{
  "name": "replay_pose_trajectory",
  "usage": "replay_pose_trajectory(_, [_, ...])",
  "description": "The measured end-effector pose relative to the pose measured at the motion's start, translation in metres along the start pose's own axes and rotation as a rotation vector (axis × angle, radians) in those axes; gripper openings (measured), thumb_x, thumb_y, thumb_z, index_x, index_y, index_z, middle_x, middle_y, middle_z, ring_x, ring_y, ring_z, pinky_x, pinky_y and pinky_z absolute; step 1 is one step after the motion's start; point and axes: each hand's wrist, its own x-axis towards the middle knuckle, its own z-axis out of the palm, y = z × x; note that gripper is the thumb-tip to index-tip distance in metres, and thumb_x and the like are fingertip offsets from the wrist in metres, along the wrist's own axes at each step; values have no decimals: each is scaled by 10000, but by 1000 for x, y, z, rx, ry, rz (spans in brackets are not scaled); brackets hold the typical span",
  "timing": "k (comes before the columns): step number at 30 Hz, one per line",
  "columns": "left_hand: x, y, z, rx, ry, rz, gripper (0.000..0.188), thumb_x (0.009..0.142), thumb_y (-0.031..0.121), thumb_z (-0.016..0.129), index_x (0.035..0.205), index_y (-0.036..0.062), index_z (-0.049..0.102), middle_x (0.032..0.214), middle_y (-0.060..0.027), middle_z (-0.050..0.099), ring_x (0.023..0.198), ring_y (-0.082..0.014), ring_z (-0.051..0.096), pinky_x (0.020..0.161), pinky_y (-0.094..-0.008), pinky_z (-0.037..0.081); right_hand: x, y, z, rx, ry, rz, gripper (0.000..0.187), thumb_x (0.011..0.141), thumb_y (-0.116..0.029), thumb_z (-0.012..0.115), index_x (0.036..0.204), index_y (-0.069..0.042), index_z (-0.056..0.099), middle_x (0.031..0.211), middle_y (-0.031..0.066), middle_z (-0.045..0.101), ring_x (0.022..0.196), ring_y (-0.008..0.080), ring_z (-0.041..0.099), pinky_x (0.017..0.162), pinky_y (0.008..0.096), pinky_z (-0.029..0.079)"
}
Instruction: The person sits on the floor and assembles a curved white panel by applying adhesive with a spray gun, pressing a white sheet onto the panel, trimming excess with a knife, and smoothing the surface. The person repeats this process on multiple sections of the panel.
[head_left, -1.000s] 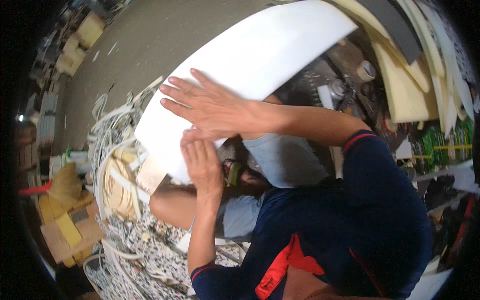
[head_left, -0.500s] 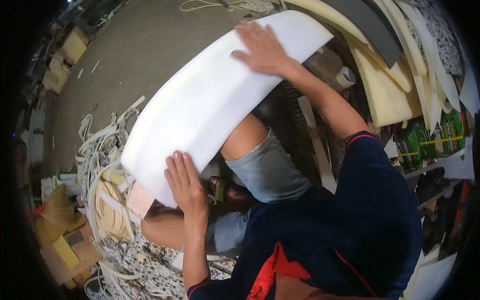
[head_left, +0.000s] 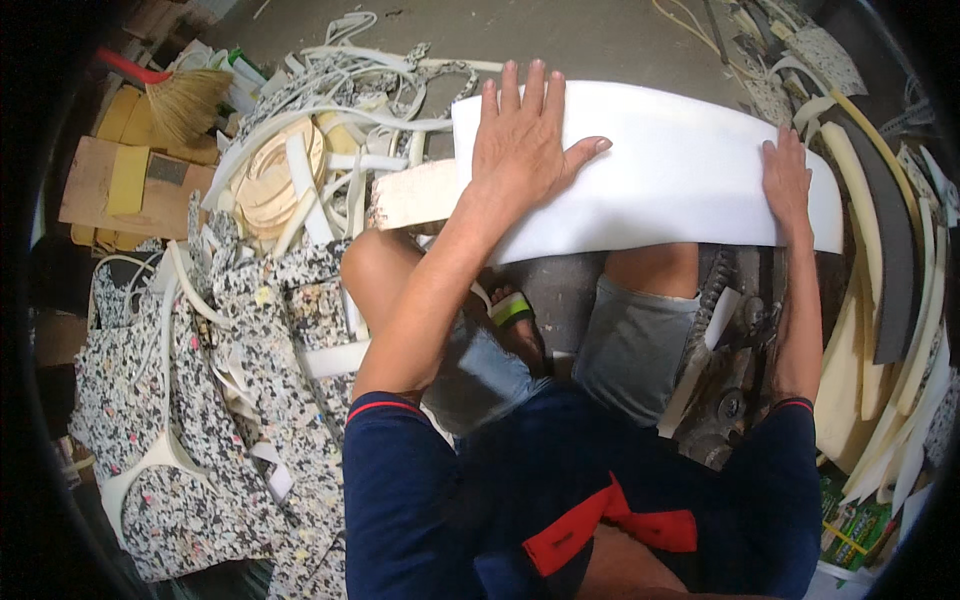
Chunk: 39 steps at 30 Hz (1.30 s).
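Note:
A long white foam sheet with a curved far edge lies across in front of my knees. My left hand rests flat on its left end, fingers spread and thumb pointing right. Toward the sheet's right end, my right hand lies with straight fingers on the surface. Neither hand is wrapped round anything. A pale wooden board sticks out from under the sheet's left end; whatever else bears the sheet is hidden beneath it.
Foam offcuts and strips heap up at the far left, beside a ring-shaped pale coil. Speckled foam slabs cover the near left. A straw broom lies behind them. Curved yellow and grey foam pieces stand along the right.
In view, the foam sheet has swung from a steep slant to nearly level, lying farther right. My left hand is now farther up on its left end; my right hand is nearer the right end.

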Motion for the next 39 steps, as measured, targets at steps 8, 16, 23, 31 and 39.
replay_pose_trajectory(8, [-10, -11, 12, -49, -35, -166, 975, 962, 716, 386, 1547, -60, 294, 1605, -321, 237, 1516, -494, 125, 1238, -561, 105, 2, 7, 8, 55, -2, -12, 719, 1041, -538, 303, 1580, -63, 299, 1629, 218, 284, 1519, 419, 214, 1195, 635, 159])
replay_pose_trajectory(16, [-29, -1, -3, 66, -49, -200, 963, 977, 698, 380, 1534, -84, 296, 1599, -342, 223, 1511, -513, 113, 1229, -588, 87, 9, 14, 12, 22, 9, -10, 720, 1037, -542, 334, 1568, -56, 326, 1632, 225, 272, 1509, 415, 244, 1187, 624, 190])
replay_pose_trajectory(23, [-22, -10, 0, 88, -103, -175, 931, 961, 693, 416, 1592, 30, 244, 1652, -272, 137, 1530, -482, 57, 1242, -561, 39, -1, -46, -4, -254, -308, -183, 686, 1038, -501, 405, 1581, -91, 313, 1654, 220, 206, 1550, 384, 112, 1230, 585, 87])
replay_pose_trajectory(31, [2, -18, -17, 197, -294, -200, 902, 979, 688, 346, 1600, 44, 230, 1654, -270, 122, 1532, -475, 43, 1237, -577, 73, -54, -236, -22, 152, -109, -657, 814, 971, -681, 409, 1587, -157, 313, 1650, 189, 235, 1536, 382, 176, 1178, 698, 137])
replay_pose_trajectory(39, [13, -29, -1, 149, -192, -172, 842, 987, 636, 408, 1573, 42, 301, 1639, -269, 188, 1531, -466, 84, 1239, -585, 93, 44, -26, 0, -59, -136, 14, 781, 1003, -697, 243, 1599, -193, 282, 1636, 160, 290, 1527, 368, 212, 1178, 694, 141])
